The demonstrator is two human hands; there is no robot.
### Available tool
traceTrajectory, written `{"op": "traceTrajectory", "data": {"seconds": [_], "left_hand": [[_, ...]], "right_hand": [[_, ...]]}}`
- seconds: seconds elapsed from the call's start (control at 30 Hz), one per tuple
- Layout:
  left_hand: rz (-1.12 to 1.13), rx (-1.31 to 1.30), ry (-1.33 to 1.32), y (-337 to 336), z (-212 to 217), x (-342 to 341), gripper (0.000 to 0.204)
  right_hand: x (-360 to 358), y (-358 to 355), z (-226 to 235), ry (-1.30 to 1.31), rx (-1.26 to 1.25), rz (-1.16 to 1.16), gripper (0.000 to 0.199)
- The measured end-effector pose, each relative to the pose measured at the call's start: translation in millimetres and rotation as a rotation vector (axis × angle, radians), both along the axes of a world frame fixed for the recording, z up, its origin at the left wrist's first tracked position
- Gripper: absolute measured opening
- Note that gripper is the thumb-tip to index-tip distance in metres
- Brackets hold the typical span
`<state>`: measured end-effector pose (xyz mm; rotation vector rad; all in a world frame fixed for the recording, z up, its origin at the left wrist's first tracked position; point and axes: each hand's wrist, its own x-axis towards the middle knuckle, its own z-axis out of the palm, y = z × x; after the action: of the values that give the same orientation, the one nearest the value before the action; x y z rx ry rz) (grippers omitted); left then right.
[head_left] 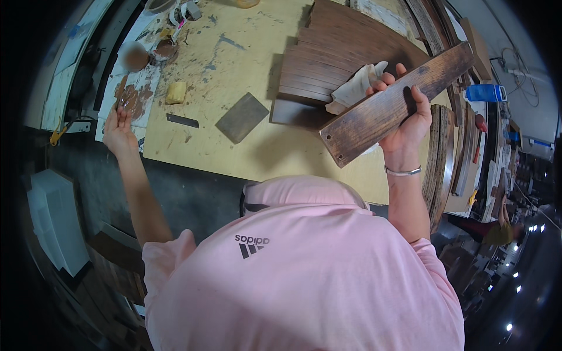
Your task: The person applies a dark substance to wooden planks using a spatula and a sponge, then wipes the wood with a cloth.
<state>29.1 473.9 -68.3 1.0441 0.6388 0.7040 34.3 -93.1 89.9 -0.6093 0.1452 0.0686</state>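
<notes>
Brown paste [134, 98] lies ahead of the outstretched, unclamped left hand [120, 133] at the worktop's [196, 146] left edge; the right hand [405, 131] clamps the board [370, 121], long axis slanting toward the far right corner.

Stained workbench [249, 52] and wood planks [363, 38] show a workshop.

From far away, I see a slightly shiny wooden board [383, 113], a wrinkly, dull cloth [355, 89], wet, glossy brown paste [136, 98] and a smooth metal bracelet [404, 172].

streaky dark-brown board [393, 110], two holes at left end, held slantwise; glossy brown smear [137, 98] well leftward.
</notes>
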Motion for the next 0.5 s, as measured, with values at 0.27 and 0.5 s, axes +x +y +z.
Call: {"op": "traceTrajectory", "data": {"seconds": [0.27, 0.5], "left_hand": [[-0.645, -0.062, -0.382, -159.9, 100.8, -21.4, 0.027], [-1.011, 0.262, -0.456, -248.7, 151.5, -43.2, 0.022]], "right_hand": [[8.3, -2.8, 0.9, -0.036, 0.182, 0.034, 0.043], [7.0, 0.5, 8.1, -0.019, 0.162, 0.013, 0.042]]}}
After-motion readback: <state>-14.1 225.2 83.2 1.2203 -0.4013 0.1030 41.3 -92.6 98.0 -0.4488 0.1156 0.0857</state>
